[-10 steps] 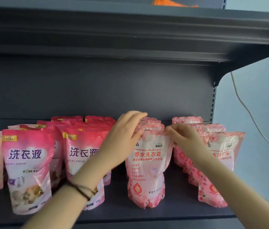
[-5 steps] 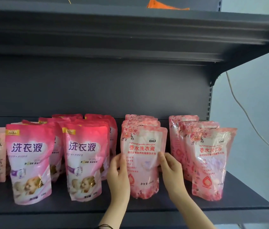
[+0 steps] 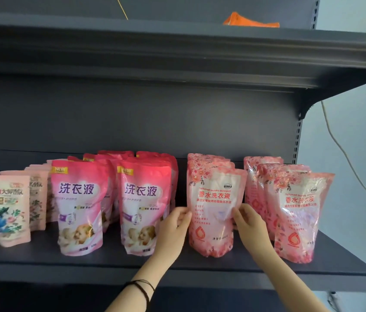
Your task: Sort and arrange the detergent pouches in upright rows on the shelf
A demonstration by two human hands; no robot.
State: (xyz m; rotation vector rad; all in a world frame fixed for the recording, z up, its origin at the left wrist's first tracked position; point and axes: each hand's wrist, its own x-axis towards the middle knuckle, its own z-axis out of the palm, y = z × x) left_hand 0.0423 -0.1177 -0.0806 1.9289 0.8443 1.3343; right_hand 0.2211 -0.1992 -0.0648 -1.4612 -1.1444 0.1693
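A pale pink floral detergent pouch [image 3: 215, 208] stands upright at the front of its row on the dark shelf [image 3: 114, 263]. My left hand [image 3: 174, 228] pinches its left edge and my right hand [image 3: 248, 224] pinches its right edge, at mid height. To the right stands another row of the same floral pouches [image 3: 299, 212]. Left of my hands are two rows of bright pink pouches [image 3: 142, 206] [image 3: 78, 206]. At the far left stand pale pouches with a flower picture [image 3: 5, 209].
The upper shelf [image 3: 177, 52] overhangs the rows, with an orange pack [image 3: 250, 20] lying on it. A white cable [image 3: 344, 158] hangs on the wall right of the shelf upright. A bare strip of shelf runs in front of the pouches.
My hands dropped from the top edge of the floral pouch to its sides about half a second ago and still hold it there. The view has tilted slightly and more of the left rows shows.
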